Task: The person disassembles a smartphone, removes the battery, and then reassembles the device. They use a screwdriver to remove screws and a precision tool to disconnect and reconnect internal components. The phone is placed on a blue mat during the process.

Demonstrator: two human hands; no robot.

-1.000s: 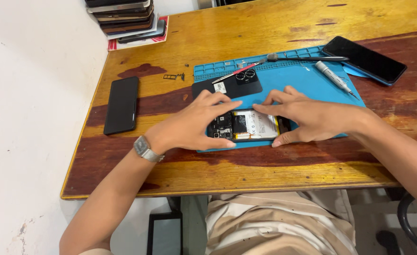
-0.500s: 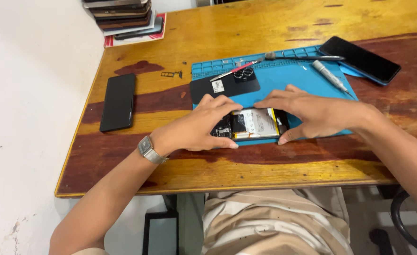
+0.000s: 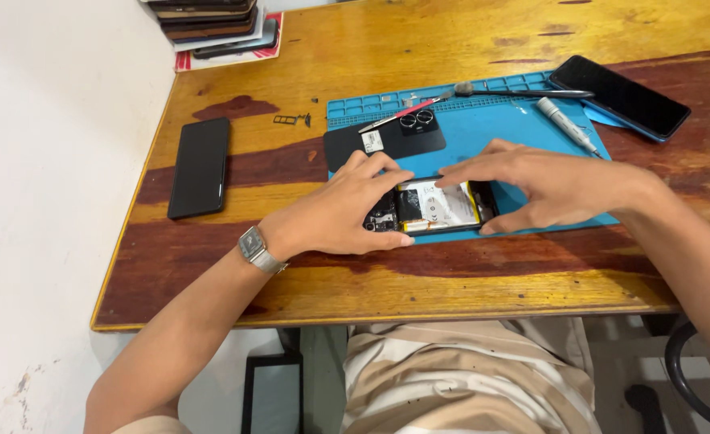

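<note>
Both hands have shifted a little since the earlier frames: the right hand (image 3: 544,186) is now reaching further left across the opened phone (image 3: 435,207), its fingers stretched over the top edge, while the left hand (image 3: 340,215) has pulled slightly toward the phone's left end.

Head view: the opened phone is lying flat, back off, near the front edge of the blue work mat (image 3: 523,137), white battery face showing between the two hands. Left hand is resting on the phone's left end, fingers loosely curled and pressing down, thumb along the near edge; a metal wristwatch (image 3: 255,247) is sitting on that wrist. Right hand is lying spread and flat, fingertips touching the phone's far edge, thumb tucked at the right end; holding nothing else. Behind the phone, a black back cover (image 3: 387,141) is lying on the mat with a thin red-handled tool (image 3: 399,116) just beside it. A grey screwdriver (image 3: 565,124) is lying on the mat's right part. A dark phone (image 3: 618,96) is resting face up at the mat's far right corner; another black phone (image 3: 200,166) is lying well apart on the wooden table (image 3: 371,56), left side. A stack of phones (image 3: 214,20) is sitting at the far left corner.
</note>
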